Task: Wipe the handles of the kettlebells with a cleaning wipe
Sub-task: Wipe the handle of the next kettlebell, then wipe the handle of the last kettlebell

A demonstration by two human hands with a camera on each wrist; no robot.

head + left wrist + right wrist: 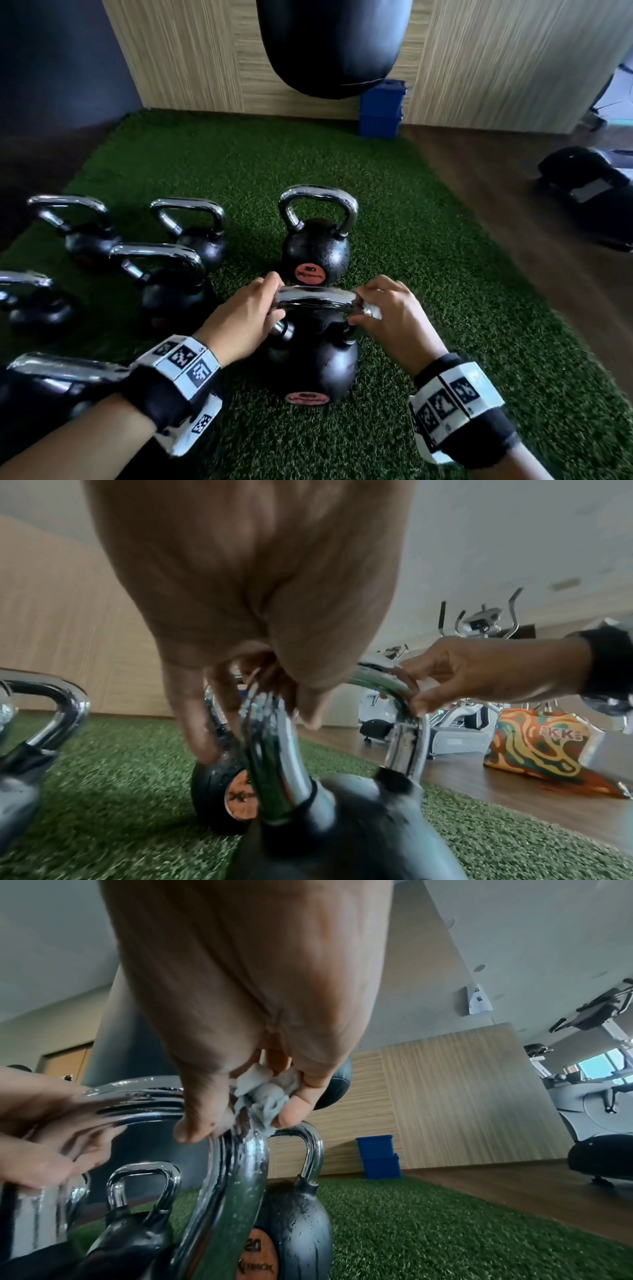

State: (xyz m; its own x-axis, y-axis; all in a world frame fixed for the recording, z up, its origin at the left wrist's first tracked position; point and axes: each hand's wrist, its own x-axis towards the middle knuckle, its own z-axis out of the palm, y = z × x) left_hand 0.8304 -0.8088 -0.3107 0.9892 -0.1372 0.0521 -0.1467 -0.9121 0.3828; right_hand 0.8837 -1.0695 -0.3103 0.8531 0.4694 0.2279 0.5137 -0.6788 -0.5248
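Note:
A black kettlebell (pixel 313 363) with a chrome handle (pixel 315 299) stands on green turf right in front of me. My left hand (pixel 255 310) grips the handle's left bend (pixel 270 739). My right hand (pixel 380 308) holds a crumpled white wipe (pixel 373 312) against the handle's right bend; in the right wrist view the wipe (pixel 267 1096) is bunched between thumb and fingers on the wet chrome (pixel 240 1164). A second kettlebell (pixel 317 253) with an orange label stands just behind.
Several more kettlebells (pixel 171 277) stand to the left on the turf (pixel 411 240). A black punching bag (pixel 332 44) hangs ahead, with blue boxes (pixel 382 109) by the wood wall. Wooden floor and dark gear (pixel 589 195) lie to the right.

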